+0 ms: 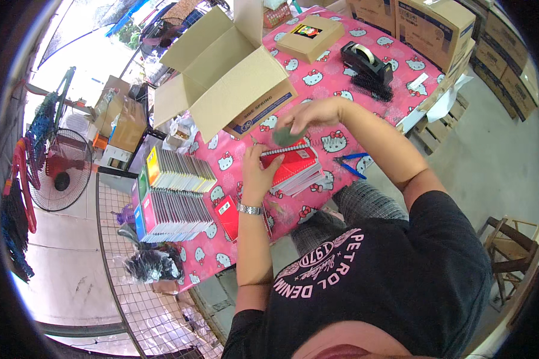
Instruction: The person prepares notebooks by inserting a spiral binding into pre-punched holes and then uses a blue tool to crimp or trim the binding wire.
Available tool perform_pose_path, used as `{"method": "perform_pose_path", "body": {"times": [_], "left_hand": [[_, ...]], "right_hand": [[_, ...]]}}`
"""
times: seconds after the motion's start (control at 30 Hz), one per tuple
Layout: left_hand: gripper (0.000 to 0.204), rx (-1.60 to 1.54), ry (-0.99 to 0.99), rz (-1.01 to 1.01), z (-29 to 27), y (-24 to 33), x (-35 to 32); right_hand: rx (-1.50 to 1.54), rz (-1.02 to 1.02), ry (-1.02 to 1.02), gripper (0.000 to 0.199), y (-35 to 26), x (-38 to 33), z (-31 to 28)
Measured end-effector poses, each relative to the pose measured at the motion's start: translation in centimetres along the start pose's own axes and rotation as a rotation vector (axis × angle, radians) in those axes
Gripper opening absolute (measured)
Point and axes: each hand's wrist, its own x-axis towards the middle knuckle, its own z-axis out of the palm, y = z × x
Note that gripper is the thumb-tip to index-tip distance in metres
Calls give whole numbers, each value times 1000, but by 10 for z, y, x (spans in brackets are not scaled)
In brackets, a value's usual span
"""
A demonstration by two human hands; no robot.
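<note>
Right hand (318, 113), fingers curled closed, holds a rounded green object (287, 137) above the spiral edge of the red notebooks (297, 163), stacked on the pink table (224, 161). Left hand (257, 175), half curled, touches the top notebook; whether it grips cannot be told.

Clock hours are running from the middle of the bench (317, 93), which is wearing a pink cat-print cloth (224, 161). Red spiral notebooks (293, 167) are resting in a stack at 6 o'clock, with another red notebook (226, 214) lying at 7. Two rows of notebooks (176, 212) are standing at 8. An open carton (266, 107) is sitting at 10, a flat cardboard box (310, 39) at 12. A black tape dispenser (365, 63) and dark coils (372, 90) are occupying 1 to 2; blue-handled pliers (352, 169) are lying at 4 to 5.
</note>
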Motion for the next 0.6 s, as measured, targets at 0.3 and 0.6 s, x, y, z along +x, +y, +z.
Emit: {"method": "perform_pose_path", "body": {"times": [0.3,0.6], "left_hand": [[28,-302,-101,-207,-1,-5,6],[19,-394,-79,-240,-5,-14,-6]], "right_hand": [[-106,112,67,41,3,18,-2],[30,-34,-85,42,12,35,8]]}}
